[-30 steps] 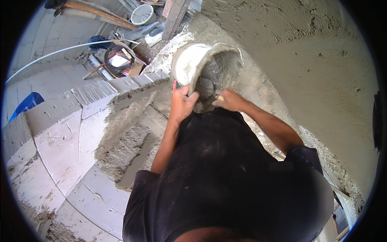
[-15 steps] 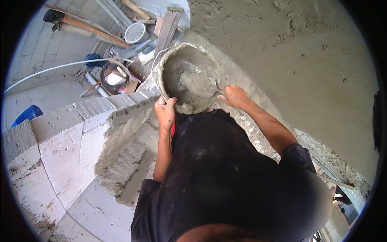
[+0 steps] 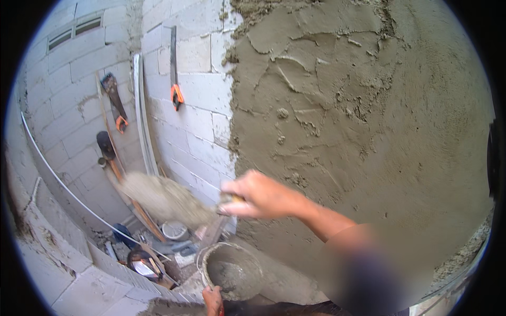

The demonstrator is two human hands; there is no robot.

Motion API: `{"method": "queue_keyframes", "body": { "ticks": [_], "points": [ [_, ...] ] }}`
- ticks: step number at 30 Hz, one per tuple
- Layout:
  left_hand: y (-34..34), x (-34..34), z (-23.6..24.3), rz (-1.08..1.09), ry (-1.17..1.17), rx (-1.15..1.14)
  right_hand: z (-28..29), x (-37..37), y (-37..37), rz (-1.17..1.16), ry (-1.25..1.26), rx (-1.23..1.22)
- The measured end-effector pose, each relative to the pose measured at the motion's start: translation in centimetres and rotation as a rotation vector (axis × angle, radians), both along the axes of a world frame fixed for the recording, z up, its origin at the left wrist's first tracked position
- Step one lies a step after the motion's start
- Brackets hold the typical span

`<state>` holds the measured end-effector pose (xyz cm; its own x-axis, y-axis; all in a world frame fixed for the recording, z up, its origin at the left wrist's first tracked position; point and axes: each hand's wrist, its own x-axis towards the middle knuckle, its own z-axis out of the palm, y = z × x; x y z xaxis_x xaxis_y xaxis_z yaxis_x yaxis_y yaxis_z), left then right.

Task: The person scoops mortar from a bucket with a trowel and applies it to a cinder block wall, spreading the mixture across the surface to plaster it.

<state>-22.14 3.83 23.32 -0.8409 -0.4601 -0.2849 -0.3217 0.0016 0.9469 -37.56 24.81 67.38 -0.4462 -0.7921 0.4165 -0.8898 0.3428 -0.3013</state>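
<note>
My right hand (image 3: 253,195) grips the handle of a trowel (image 3: 168,200), raised in mid-air and loaded with blurred grey mortar, left of a wall section coated in rough wet mortar (image 3: 327,116). Below it, my left hand (image 3: 213,300) holds the near-left rim of a mortar-smeared bucket (image 3: 247,263) that has grey mix inside. The coating ends in a ragged edge against white block masonry (image 3: 192,92).
Two saws (image 3: 174,95) (image 3: 112,95), long metal strips (image 3: 141,116) and long-handled tools (image 3: 105,145) are at the left-hand walls. A white bowl (image 3: 174,230), a pipe (image 3: 68,187) and a cluttered tub (image 3: 139,263) lie low left. A block ledge (image 3: 89,284) runs along the lower left.
My right hand has lifted the loaded trowel out of the bucket, up and to the left. The view has tilted up to the wall. My left hand stays on the bucket rim.
</note>
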Motion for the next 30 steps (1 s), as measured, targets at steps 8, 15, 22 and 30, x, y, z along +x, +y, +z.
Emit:
{"method": "queue_keyframes", "body": {
  "ticks": [8,15,22,30],
  "points": [
    [-4.4,-2.7,-2.6,-0.069,-0.064,-0.163,18.9,-17.5,-3.8,0.319,-0.314,-0.831],
    [-6.8,-6.2,-7.0,-0.191,-0.124,-0.245,-15.6,-17.6,-1.2,-0.436,-0.866,-0.708],
    [-7.5,-7.6,-12.3,-0.204,-0.126,-0.215,2.1,-11.9,9.2,-0.779,0.494,-0.013],
    [-4.1,-10.2,-12.4,-0.193,-0.075,-0.233,20.5,-18.2,6.6,-1.21,0.902,0.831]
  ]
}}
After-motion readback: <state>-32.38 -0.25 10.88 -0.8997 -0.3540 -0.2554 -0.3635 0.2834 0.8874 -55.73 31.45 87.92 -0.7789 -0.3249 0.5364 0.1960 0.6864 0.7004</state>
